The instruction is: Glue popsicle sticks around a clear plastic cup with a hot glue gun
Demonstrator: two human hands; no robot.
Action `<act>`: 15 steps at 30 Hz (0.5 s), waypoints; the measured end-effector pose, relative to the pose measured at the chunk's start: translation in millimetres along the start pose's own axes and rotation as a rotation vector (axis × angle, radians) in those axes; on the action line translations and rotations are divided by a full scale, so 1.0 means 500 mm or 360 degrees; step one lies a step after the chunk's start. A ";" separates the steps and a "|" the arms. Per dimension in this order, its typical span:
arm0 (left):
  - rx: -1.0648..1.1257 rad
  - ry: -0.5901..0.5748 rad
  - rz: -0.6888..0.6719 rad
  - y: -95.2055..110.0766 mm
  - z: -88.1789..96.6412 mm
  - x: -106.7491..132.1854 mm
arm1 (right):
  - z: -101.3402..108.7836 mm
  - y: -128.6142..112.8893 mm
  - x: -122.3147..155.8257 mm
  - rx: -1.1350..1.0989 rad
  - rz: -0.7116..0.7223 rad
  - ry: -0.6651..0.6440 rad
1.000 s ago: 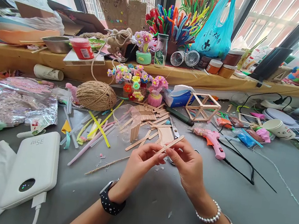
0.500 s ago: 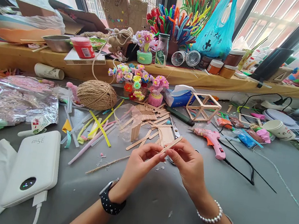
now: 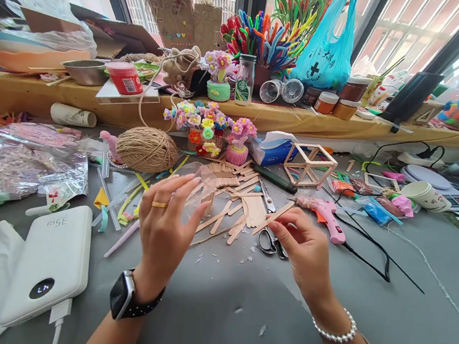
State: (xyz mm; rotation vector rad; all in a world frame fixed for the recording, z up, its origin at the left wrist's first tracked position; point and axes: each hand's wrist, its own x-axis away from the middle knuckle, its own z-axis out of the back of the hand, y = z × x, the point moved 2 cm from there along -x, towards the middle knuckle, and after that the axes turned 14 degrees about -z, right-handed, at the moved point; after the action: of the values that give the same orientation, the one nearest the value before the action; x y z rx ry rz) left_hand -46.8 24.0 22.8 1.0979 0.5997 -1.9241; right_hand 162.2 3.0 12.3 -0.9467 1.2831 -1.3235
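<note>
Head view: right hand (image 3: 308, 250) pinches a wooden stick (image 3: 273, 218).

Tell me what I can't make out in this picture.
Head view, all items:
Clear container: partly hidden by the left hand; contact unclear.
Scissors: middle hidden behind the stick in the right hand.
Blue bag: top cut off by the upper edge.
White cable: cut off by the lower edge.

We hold a wooden stick (image 3: 273, 218) in our right hand (image 3: 303, 249).
Our left hand (image 3: 168, 225) is spread near a clear cup (image 3: 208, 176).
</note>
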 end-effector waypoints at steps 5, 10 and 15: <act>-0.0039 -0.0145 0.0100 -0.015 0.011 -0.002 | -0.001 -0.012 0.006 0.0387 0.0323 0.0177; 0.0250 0.0049 0.0468 -0.005 0.028 -0.005 | 0.011 -0.035 0.012 0.0786 0.0809 0.0480; 0.1059 -0.0215 0.1116 0.025 -0.017 0.010 | 0.023 -0.046 0.017 0.1099 0.1104 0.0603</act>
State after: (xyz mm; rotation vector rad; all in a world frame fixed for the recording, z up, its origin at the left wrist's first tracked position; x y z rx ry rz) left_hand -33.9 21.0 14.2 1.3258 -0.5023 -1.5534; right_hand 168.8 -9.5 35.2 0.2344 1.1381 -1.2545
